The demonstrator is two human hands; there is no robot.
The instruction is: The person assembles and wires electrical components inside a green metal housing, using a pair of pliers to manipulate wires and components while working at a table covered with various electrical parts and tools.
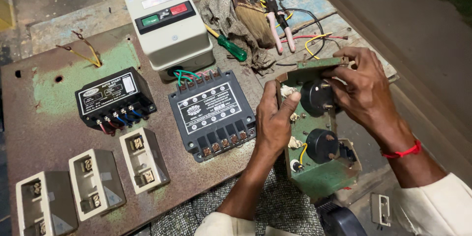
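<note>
While both hands hold it, the green panel [319, 177] stands tilted above the person's lap, off the right edge of the rusty base plate [44, 127]. The left hand [275, 118] is clamped on the panel's left edge, thumb over the front, fingers behind. The right hand [361, 86] grips the top right corner, its fingers closed around the upper black meter [317, 97]. A lower black meter [322, 145] sits beneath it on the same panel, with a yellow wire [302, 153] at its left.

On the base plate, the large black relay [214, 113] lies just left of the left hand, nearly touching the wrist. The small black unit [114, 97] sits further left, well apart. Three white fuse holders [93, 182] line the near edge of the plate. The cream starter box [167, 19] stands at the far edge, green wires [186, 74] running from it to the relay.

Beyond the panel lie a cloth [221, 9], a brush [253, 14], pliers [280, 29] and a green screwdriver [231, 48], crowded together. Bare plate shows between the small unit and the plate's left edge. Right of the panel, the surface drops away to a bare floor strip [418, 34].
</note>
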